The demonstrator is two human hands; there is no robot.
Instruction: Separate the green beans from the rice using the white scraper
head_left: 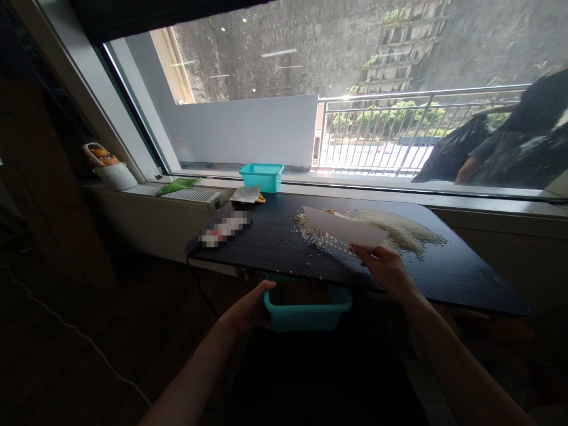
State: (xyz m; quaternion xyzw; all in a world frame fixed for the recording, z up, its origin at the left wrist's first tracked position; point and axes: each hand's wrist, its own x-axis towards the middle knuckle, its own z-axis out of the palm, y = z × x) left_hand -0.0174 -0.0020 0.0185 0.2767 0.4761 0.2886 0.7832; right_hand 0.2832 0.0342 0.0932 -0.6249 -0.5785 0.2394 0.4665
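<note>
My left hand (pixel 248 310) grips the left rim of a teal plastic tub (pixel 306 316) held just below the near edge of the dark table (pixel 465 269); small yellowish grains lie inside the tub. My right hand (pixel 386 269) pinches a white comb-edged card (pixel 344 229), its toothed edge resting on the tabletop. Behind the card lies a spread pile of white grains (pixel 399 228). A few yellow grains (pixel 302 223) sit at the card's left end, and scattered single grains lie near the table's front edge.
A second teal tub (pixel 261 176) stands on the window ledge beside a folded packet (pixel 246 194). A blurred-out object (pixel 224 229) lies on the table's left part. A white pot (pixel 116 174) and green cloth (pixel 177 185) sit left. Another person's dark sleeve (pixel 497 148) shows outside right.
</note>
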